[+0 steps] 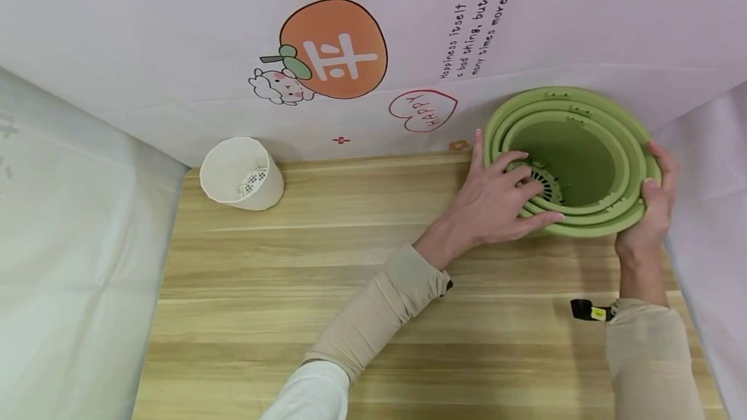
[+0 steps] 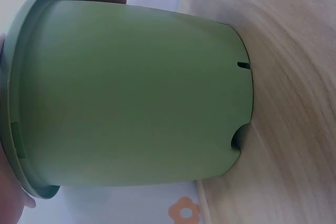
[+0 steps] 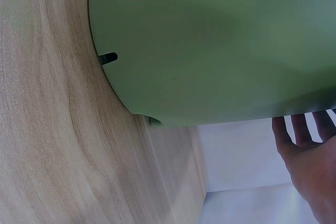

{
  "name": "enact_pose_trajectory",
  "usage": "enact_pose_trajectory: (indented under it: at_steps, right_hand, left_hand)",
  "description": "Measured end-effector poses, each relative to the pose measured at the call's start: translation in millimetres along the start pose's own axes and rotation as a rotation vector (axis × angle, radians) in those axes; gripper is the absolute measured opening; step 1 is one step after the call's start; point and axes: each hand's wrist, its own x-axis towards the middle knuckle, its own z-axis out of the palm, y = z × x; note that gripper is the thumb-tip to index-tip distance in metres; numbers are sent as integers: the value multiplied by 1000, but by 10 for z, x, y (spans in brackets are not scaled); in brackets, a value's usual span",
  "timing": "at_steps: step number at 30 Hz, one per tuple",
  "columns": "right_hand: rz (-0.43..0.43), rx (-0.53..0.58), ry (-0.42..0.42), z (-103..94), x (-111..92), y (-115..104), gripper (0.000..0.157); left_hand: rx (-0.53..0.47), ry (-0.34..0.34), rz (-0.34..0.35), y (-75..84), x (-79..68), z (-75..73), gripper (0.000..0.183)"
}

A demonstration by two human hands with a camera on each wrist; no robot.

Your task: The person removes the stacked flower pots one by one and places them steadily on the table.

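Observation:
Several green flower pots (image 1: 589, 148), nested one inside another, stand upright on the wooden table at the right. Their rims show as rings, and a slotted base is partly visible inside the innermost pot. My left hand (image 1: 493, 199) grips the near left of the rims, its middle fingers bent over the edge into the opening and its thumb along the front. On the right side, my right hand (image 1: 650, 216) holds the outer rim. In the left wrist view the outer pot (image 2: 136, 93) has small notches at its foot. The right wrist view shows its smooth side (image 3: 210, 51) close up.
A white flower pot (image 1: 271, 186) with a perforated base stands at the table's back left corner. Printed white cloth (image 1: 210, 31) hangs behind the wooden table (image 1: 327, 264), and plain pale cloth (image 1: 76, 225) hangs along its left side.

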Motion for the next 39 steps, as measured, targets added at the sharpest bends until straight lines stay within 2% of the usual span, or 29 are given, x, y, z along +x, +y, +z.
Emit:
enact_pose_trajectory:
  at_steps: [6, 10, 13, 19, 29, 39]
  right_hand:
    - [-1, -9, 3, -5, 12, 18, 51]
    - [7, 3, 9, -3, 29, 26, 52]
    - [6, 20, 10, -2, 41, 30, 51]
    - [-21, -2, -1, -12, 32, 49, 51]
    - [5, 5, 29, -22, 31, 39, 52]
    - [5, 9, 14, -9, 39, 29, 52]
  left_hand:
    - [-6, 74, 0, -10, -26, 31, 55]
    - [-28, 144, 21, -13, -42, 28, 49]
    - [-36, 172, 39, -8, -48, 4, 45]
    - [-3, 139, 43, 11, -59, -30, 45]
    - [-20, 86, 60, 28, -66, -41, 46]
    - [-35, 127, 87, 39, -56, -69, 41]
